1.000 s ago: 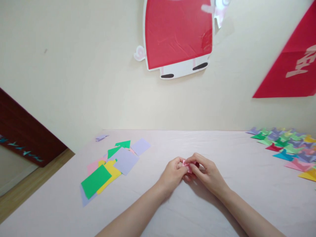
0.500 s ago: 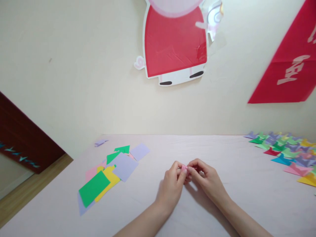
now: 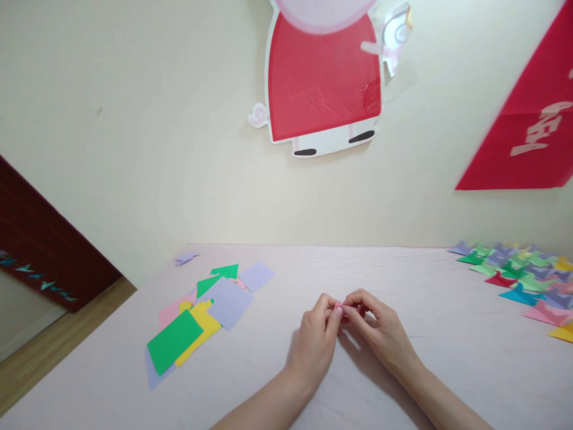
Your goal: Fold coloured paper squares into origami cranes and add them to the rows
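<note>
A small piece of folded pink paper (image 3: 339,306) is pinched between my two hands, just above the pale table cover. My left hand (image 3: 317,331) grips it between thumb and forefinger. On its other side, my right hand (image 3: 375,325) closes thumb and fingertips on it. The fingers cover most of the paper, so its folded shape is hidden.
Loose sheets lie left of my hands, among them a green sheet (image 3: 174,341), a lilac sheet (image 3: 230,303) and a yellow sheet (image 3: 206,325). At the right stand rows of several folded paper figures (image 3: 521,294). A wall (image 3: 322,203) rises behind the table.
The view has shifted slightly, moving the whole scene a little to the right. Less of the pink paper shows now, with my left thumb over it; both hands keep hold.
</note>
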A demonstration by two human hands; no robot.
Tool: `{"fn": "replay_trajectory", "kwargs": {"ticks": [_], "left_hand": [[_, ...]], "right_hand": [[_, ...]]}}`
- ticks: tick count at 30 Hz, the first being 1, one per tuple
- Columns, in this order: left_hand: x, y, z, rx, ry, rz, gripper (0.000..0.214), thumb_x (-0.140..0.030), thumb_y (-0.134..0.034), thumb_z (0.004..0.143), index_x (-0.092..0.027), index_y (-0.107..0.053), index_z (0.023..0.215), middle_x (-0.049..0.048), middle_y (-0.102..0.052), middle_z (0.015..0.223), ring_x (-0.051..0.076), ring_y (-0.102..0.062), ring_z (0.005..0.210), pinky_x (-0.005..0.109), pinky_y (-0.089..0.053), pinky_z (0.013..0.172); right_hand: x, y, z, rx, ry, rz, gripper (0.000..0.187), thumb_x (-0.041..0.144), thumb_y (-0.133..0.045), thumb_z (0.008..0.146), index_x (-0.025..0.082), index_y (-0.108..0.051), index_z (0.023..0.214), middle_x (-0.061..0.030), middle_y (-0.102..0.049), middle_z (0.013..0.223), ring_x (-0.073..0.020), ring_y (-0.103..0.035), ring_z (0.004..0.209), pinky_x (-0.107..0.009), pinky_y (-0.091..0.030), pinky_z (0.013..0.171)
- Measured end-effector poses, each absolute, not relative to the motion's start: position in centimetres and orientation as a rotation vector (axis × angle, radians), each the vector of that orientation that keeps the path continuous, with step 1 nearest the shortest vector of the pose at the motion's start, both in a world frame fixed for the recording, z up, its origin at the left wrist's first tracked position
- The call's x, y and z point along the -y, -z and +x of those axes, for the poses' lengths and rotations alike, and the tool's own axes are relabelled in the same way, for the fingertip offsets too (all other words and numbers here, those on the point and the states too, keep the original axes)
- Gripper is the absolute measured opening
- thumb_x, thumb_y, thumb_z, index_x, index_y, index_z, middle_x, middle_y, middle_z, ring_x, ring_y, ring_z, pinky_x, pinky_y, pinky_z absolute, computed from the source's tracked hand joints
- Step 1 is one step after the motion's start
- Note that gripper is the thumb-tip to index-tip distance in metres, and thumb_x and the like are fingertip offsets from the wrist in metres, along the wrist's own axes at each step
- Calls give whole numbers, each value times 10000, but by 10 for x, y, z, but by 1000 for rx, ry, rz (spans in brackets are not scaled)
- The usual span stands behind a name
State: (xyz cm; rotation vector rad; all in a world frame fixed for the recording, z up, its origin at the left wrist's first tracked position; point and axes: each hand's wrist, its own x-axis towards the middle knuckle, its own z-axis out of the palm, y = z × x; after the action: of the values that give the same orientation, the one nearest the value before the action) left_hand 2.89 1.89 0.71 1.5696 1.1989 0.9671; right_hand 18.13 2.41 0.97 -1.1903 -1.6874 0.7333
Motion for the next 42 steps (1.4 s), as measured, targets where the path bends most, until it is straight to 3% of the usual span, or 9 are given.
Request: {"fn": "replay_trajectory", "kwargs": {"ticks": [12,21,26,42], "left_hand": [[-14,-15,30,-1233,-993,1548,262,-456,-415,976,-249,-559,903,6,-708,906,196,-657,849,258,-442,706],[-19,-10,29,-1238,-990,1500,293,-529,-522,896,-244,-562,838,-11,-688,753,187,-623,698,257,-433,646],[-21,-9,30,-1167,-1023,1458,299,-498,-507,922,-222,-542,812,9,-705,772,183,-644,713,261,-446,659],[-26,-3,28,-1130,-1013,1418,294,-496,-552,898,-221,-519,803,8,-703,746,174,-621,688,263,-434,650]], "right_hand": [[-26,-11,178,1585,-775,-1156,208,364,-543,893,212,-579,756,-2,-610,721,-163,-571,677,-262,-448,649],[-26,-14,180,1544,-878,-1216,237,415,-580,841,203,-590,735,2,-609,675,-164,-571,637,-258,-454,608],[-27,-10,181,1504,-941,-1209,284,463,-543,861,202,-581,755,7,-600,666,-168,-575,646,-266,-467,622],[-31,-13,184,1479,-1042,-1202,364,535,-587,826,196,-605,695,-19,-669,658,-179,-620,662,-286,-495,667]]}}
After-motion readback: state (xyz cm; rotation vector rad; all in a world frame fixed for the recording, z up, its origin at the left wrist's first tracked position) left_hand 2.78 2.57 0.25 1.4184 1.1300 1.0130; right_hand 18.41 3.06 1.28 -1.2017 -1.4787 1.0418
